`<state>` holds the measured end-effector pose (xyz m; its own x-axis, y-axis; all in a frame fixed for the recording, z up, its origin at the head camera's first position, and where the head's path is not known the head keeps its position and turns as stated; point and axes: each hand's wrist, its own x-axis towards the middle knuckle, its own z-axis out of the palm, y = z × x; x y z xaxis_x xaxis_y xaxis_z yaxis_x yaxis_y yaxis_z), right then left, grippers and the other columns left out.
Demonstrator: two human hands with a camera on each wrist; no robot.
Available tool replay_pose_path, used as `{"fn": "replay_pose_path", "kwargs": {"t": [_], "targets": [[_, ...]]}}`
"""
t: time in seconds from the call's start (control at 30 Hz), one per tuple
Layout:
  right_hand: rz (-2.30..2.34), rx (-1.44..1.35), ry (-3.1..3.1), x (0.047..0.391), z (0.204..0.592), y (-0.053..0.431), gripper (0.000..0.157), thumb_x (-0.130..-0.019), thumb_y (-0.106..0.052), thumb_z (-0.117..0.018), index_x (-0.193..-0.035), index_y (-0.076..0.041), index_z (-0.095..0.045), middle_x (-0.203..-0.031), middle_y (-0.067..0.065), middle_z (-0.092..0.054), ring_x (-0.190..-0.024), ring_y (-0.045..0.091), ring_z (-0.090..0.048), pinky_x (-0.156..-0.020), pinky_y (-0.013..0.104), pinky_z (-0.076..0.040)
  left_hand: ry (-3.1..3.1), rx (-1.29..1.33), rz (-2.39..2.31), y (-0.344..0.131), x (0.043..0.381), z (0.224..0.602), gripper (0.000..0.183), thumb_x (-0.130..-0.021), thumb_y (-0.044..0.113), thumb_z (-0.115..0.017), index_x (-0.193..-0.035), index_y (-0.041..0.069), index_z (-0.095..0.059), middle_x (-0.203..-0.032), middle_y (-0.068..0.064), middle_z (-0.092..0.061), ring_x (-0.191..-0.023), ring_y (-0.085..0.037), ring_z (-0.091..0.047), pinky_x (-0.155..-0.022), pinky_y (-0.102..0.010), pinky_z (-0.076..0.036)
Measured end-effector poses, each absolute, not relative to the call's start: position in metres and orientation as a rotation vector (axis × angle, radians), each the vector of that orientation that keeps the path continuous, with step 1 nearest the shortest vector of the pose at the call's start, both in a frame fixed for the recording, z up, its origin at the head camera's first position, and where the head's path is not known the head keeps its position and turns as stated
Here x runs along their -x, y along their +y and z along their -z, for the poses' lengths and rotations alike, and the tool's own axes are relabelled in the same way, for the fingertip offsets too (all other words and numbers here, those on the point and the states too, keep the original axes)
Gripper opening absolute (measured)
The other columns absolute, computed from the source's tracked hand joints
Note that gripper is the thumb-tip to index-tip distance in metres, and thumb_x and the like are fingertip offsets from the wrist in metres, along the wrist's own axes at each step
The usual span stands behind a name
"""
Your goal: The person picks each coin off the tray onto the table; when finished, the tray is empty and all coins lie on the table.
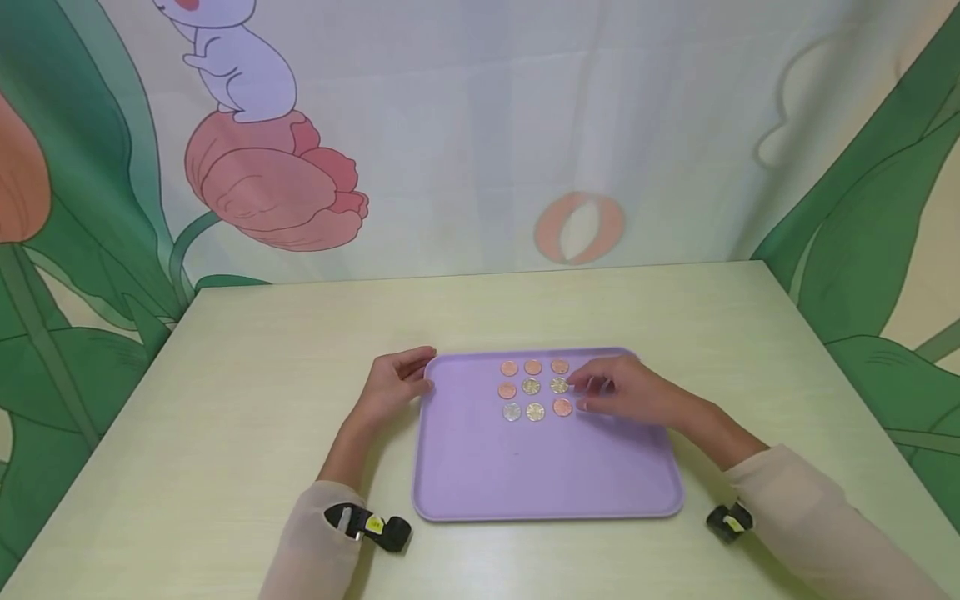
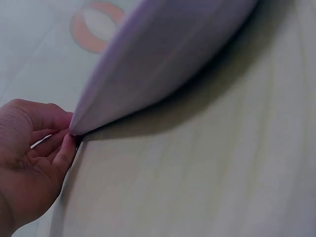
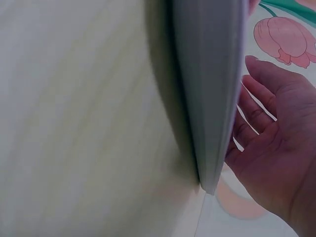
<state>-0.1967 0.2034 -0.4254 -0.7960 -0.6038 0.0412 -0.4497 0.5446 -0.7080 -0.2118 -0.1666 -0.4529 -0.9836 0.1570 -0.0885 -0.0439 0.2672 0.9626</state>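
Rows of copper, gold and silver coins [image 1: 531,387] lie on a purple tray [image 1: 480,475], towards its far side. With thumb and fingertips, my left hand [image 1: 390,387] holds the tray's rim near the far left corner; the left wrist view shows this hand [image 2: 37,153] at the rim [image 2: 143,64]. Over the tray's right part is my right hand [image 1: 622,390], its fingers loosely bent and spread. Its fingertips are beside a gold coin [image 1: 559,385] at the right end of the middle row. In the right wrist view, the tray edge [image 3: 212,98] partly hides the right hand's fingers [image 3: 254,113].
The tray rests on a pale wooden table [image 1: 262,400]. A curtain [image 1: 465,142] printed with flowers and a rabbit hangs behind the table's far edge. Black straps with small devices [image 1: 386,533] sit on both sleeves.
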Motion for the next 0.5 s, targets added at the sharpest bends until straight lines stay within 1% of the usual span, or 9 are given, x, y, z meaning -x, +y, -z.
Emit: {"fn": "replay_pose_path", "kwargs": {"t": [0.13, 0.37, 0.5], "targets": [[1.099, 0.916, 2.552, 0.196, 0.43, 0.203, 0.028, -0.085, -0.006, -0.078, -0.112, 0.0, -0.074, -0.102, 0.011, -0.077, -0.086, 0.008, -0.064, -0.078, 0.022, -0.055, 2.385, -0.079, -1.788, -0.165, 0.211, 0.453, 0.052, -0.086, -0.017, -0.059, -0.138, -0.013, -0.055, -0.141, -0.032, -0.057, -0.136, -0.041, -0.054, -0.108, -0.031, -0.049], [1.092, 0.92, 2.502, 0.195, 0.434, 0.2, 0.031, -0.083, -0.009, -0.081, -0.112, 0.001, -0.074, -0.105, 0.011, -0.077, -0.087, 0.008, -0.061, -0.079, 0.019, -0.053, 2.455, 0.009, -1.7, -0.164, 0.211, 0.45, 0.051, -0.083, -0.014, -0.062, -0.133, -0.009, -0.061, -0.135, -0.029, -0.063, -0.131, -0.038, -0.061, -0.102, -0.028, -0.054], [1.097, 0.935, 2.513, 0.196, 0.437, 0.2, 0.032, -0.082, -0.009, -0.082, -0.111, 0.0, -0.074, -0.1, 0.01, -0.075, -0.083, 0.006, -0.059, -0.075, 0.018, -0.052, 2.538, 0.085, -1.595, -0.163, 0.209, 0.446, 0.048, -0.082, -0.008, -0.067, -0.13, -0.002, -0.067, -0.128, -0.024, -0.069, -0.122, -0.033, -0.067, -0.093, -0.021, -0.055]]}}
